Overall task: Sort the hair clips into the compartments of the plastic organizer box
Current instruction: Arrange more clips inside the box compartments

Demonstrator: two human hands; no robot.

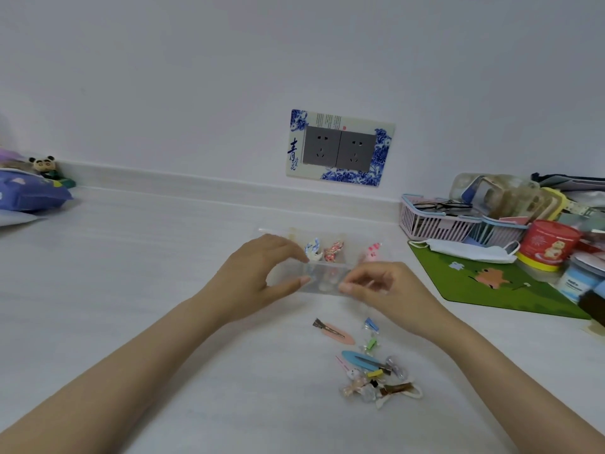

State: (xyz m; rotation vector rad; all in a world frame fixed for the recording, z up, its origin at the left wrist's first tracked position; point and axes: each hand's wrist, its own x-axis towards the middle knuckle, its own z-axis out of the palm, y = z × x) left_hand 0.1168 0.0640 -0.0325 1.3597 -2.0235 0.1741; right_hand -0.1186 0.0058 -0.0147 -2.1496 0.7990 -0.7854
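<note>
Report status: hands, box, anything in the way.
Left hand and right hand both gripping organizer box. Three sorted clips inside. Loose clips nearby, nothing blocking.

Left hand [258, 276] and right hand [383, 286] pinched near part of clear box [327, 280], one at each end. Blue-white clip [312, 249], red clip [334, 251] and pink clip [371, 252] sat in far compartments. Loose clips [373, 378] lay on white table [163, 290], nearer person. Green mat [491, 283], pink basket [432, 224] and mask [458, 249] at right. Sockets [339, 149] on wall.
</note>
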